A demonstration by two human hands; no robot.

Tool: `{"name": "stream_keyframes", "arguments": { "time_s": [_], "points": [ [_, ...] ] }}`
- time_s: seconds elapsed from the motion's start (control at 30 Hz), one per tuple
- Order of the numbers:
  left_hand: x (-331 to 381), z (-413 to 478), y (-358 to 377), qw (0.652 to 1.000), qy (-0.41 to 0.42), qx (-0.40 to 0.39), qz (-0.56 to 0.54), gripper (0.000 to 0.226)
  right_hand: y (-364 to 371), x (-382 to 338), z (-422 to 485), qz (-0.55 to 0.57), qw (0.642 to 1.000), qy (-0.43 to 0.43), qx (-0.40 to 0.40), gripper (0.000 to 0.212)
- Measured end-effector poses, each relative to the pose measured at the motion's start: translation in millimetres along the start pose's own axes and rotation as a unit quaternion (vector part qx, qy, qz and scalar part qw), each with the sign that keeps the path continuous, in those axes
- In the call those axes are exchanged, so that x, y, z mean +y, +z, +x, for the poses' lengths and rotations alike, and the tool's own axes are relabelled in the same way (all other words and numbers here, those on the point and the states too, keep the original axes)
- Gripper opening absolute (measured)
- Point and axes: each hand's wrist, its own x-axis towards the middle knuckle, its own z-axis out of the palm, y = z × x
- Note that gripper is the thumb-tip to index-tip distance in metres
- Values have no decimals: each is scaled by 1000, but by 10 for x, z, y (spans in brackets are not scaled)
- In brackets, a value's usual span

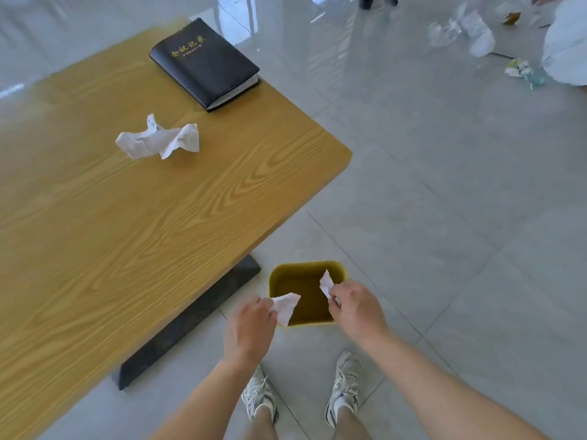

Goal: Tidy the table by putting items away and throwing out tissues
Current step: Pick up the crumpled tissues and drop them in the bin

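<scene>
Both hands over the bin, one tissue each. My left hand (251, 325) pinches a crumpled white tissue (286, 308) at its fingertips, and that piece hangs right over the near-left rim of the yellow waste bin (305, 264). My right hand (355, 309) pinches a smaller tissue scrap (326, 285) between thumb and finger, above the bin's right side. The bin sits on the floor tiles, just beside the dark table foot (190, 315), off the near right edge of the wooden table (127, 233). A third crumpled tissue (158, 141) lies on the table toward the far edge, not yet binned. A black notebook (205, 63) sits at the far right corner. Risk: the left tissue is half outside the rim line, so if I let go here it likely drifts or catches the rim and lands on the floor. Tissue is light, so any hand flick sends it off. The right scrap looks safer, more central. Writing: gold Chinese characters on the notebook cover, looks like 会议记录; the tiny line under them is unreadable. No brand seen on the bin.
</scene>
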Motion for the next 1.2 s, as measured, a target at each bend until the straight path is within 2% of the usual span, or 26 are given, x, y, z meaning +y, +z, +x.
{"name": "stream_keyframes", "arguments": {
  "time_s": [0.23, 0.27, 0.33, 0.43, 0.63, 0.77, 1.0, 1.07, 1.2],
  "points": [
    [-131, 258, 898, 996, -14, -79, 38, 12, 622, 594, 286, -1, 1000, 9, -23, 14],
    [-170, 295, 1055, 997, -25, -65, 35, 6, 733, 687, 317, -5, 999, 13, -33, 13],
    [-236, 366, 1341, 997, -47, -50, 36, 14, 948, 857, 370, -4, 998, 21, -53, 13],
    [-262, 461, 1649, 996, -39, -70, 49, 19, 1230, 1084, 444, -7, 997, 26, -74, 15],
    [-206, 699, 1975, 992, -6, -96, 83, 21, 1549, 1356, 633, -9, 993, 50, -103, 17],
    [-212, 897, 2112, 990, 23, -101, 100, 12, 1711, 1392, 822, -9, 992, 56, -109, 19],
    [-316, 1092, 2352, 986, 25, -106, 124, 16, 1998, 1496, 993, -8, 989, 80, -125, 20],
    [-328, 1102, 2413, 985, 25, -112, 129, 20, 2055, 1522, 1008, 7, 989, 85, -121, 20],
    [-327, 1085, 2513, 987, 4, -105, 123, 45, 2117, 1545, 985, 49, 991, 87, -85, 29]
  ]
}}
